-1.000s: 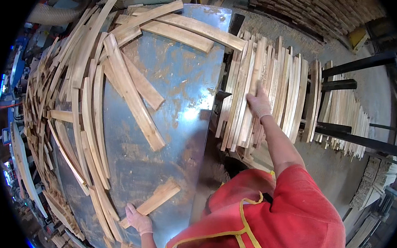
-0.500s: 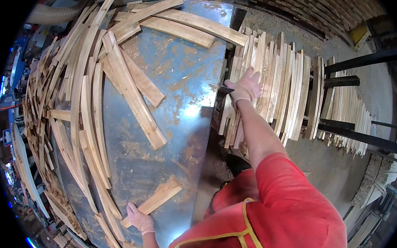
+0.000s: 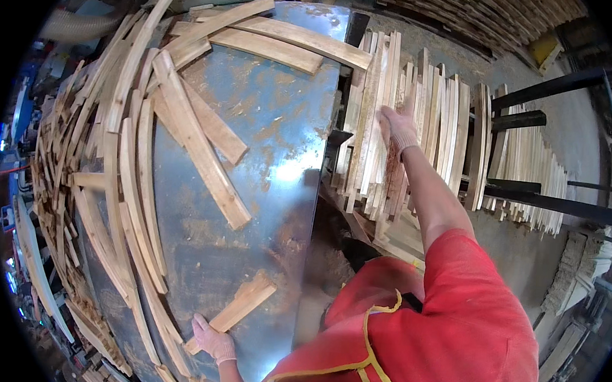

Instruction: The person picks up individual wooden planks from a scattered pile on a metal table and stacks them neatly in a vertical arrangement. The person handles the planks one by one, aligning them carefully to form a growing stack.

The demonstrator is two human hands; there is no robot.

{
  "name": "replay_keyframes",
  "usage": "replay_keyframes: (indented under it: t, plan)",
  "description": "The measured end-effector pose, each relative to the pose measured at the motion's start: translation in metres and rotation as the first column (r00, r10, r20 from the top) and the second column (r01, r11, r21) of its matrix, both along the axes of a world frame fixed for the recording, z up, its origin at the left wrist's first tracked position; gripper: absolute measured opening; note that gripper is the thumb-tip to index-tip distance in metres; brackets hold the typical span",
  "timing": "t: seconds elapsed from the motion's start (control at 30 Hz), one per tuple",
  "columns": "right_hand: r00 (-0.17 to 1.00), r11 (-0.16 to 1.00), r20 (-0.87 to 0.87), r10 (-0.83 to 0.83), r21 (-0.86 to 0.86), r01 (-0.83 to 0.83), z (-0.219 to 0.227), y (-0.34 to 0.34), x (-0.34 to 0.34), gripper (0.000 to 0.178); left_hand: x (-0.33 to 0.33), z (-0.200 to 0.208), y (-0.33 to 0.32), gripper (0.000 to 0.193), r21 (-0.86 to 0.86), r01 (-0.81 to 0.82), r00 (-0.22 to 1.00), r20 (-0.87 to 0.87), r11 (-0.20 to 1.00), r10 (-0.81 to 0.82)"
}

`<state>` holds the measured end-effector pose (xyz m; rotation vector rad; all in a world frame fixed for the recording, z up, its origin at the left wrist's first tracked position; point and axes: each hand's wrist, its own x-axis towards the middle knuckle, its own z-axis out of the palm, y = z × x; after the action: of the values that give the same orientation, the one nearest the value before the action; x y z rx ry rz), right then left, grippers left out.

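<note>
Strips lay under the right hand, left hand on 1 block; neither grip could be told; even, flat pressure probably served best.

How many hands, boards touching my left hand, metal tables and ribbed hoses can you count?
Hands: 2, left hand and right hand
Board at left hand: 1
Metal table: 1
Ribbed hose: 1
Total: 5
</note>
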<state>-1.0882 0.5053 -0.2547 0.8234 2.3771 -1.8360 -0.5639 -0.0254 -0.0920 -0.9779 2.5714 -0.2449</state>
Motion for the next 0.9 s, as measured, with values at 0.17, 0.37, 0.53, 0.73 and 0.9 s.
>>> replay_keyframes:
  t: [0.17,0.37,0.53,0.73,0.9]
  plan:
    - [0.987,0.964,0.137,0.08,0.243,-0.111,0.038,-0.043,0.109,0.075,0.016,0.007,0.012,0.069,0.108,-0.013,0.988,-0.154,0.994,0.03]
    - [0.884,0.91,0.222,0.411,-0.149,-0.386,0.128,-0.068,0.253,0.06,-0.012,0.094,0.075,0.066,0.544,-0.115,0.957,-0.165,0.831,0.24]
    - [0.728,0.71,0.043,0.684,-0.267,-0.651,0.068,-0.064,0.318,0.051,0.125,0.056,0.138,0.08,0.957,0.13,0.474,-0.289,0.259,0.832]
    - [0.326,0.267,-0.076,0.942,-0.419,-0.868,0.139,-0.193,0.442,0.041,0.272,0.062,0.161,0.067,0.948,-0.228,0.24,-0.165,0.221,0.957]
    - [-0.111,-0.132,-0.078,0.991,-0.358,-0.924,0.177,-0.276,0.481,0.071,0.369,0.044,0.163,0.073,0.106,-0.709,0.638,-0.325,0.697,0.698]
